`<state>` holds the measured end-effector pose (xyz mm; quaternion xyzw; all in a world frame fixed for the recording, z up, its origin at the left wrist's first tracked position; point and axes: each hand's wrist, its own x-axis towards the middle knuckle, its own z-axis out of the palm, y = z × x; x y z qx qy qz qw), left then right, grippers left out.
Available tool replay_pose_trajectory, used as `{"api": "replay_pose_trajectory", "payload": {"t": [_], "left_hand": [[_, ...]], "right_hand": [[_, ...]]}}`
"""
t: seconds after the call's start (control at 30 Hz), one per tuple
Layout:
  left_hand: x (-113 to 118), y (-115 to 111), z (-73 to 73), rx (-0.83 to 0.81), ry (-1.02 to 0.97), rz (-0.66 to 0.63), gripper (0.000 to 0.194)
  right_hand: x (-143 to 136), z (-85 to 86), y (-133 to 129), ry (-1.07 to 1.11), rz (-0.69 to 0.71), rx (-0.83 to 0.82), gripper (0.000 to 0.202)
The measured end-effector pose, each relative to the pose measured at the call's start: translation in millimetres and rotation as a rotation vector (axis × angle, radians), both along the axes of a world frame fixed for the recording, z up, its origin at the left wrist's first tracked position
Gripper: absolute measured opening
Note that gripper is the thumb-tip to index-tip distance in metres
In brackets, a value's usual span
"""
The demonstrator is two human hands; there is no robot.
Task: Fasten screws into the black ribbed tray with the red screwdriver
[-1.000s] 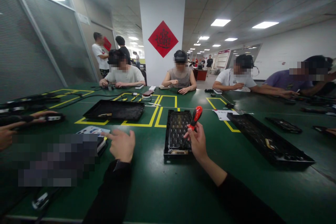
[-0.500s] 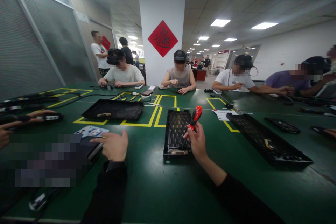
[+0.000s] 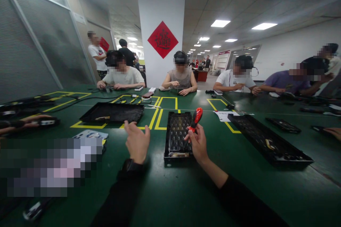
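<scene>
My right hand (image 3: 198,145) grips a screwdriver (image 3: 197,116) with a red and black handle, its handle end pointing up. It hovers at the right side of a black tray (image 3: 165,149) whose inside shows rows of small shiny pieces and a light-coloured piece near the front. The screwdriver's tip is hard to make out. My left hand (image 3: 137,142) is raised over the green table, left of the black tray, with thumb and fingers apart and nothing in it. A pixelated, phone-like object (image 3: 61,166) lies to its left.
On the table (image 3: 170,198) are a wide black tray (image 3: 114,111) at back left and a long black tray (image 3: 269,142) on the right. A paper sheet (image 3: 223,116) lies between. Several people sit across; another person's hand (image 3: 37,120) shows at far left.
My left hand has moved right, away from the pixelated object, whose surface now looks brighter. My right hand still holds the screwdriver at the tray. The view has shifted slightly.
</scene>
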<state>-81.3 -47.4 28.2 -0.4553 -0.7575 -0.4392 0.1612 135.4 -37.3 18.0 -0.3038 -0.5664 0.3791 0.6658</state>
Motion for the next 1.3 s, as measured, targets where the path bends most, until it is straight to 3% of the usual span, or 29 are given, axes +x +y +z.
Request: {"api": "replay_pose_trajectory", "payload": {"t": [0.13,0.27,0.43,0.6,0.97,1.3], "left_hand": [[26,37,-28.9,0.036,0.03,-0.397,0.032],[32,72,-55.3,-0.046,-0.291,-0.543,0.031],[33,90,-63.2,-0.148,-0.459,-0.743,0.03],[31,92,-64.9,-0.182,-0.487,-0.788,0.027],[30,86,-65.6,-0.194,-0.425,-0.756,0.026],[30,83,-65.4,-0.203,-0.444,-0.76,0.03]], "right_hand": [[1,0.6,-1,-0.004,-0.021,-0.002,0.027],[-1,3.3,1,-0.008,-0.09,0.044,0.022],[-7,8.5,4,0.013,-0.028,0.032,0.036],[-9,7.9,7,0.028,0.031,0.047,0.04],[-9,7.0,2,-0.014,-0.038,0.032,0.038],[-7,0.4,2,0.033,-0.007,0.006,0.042]]}}
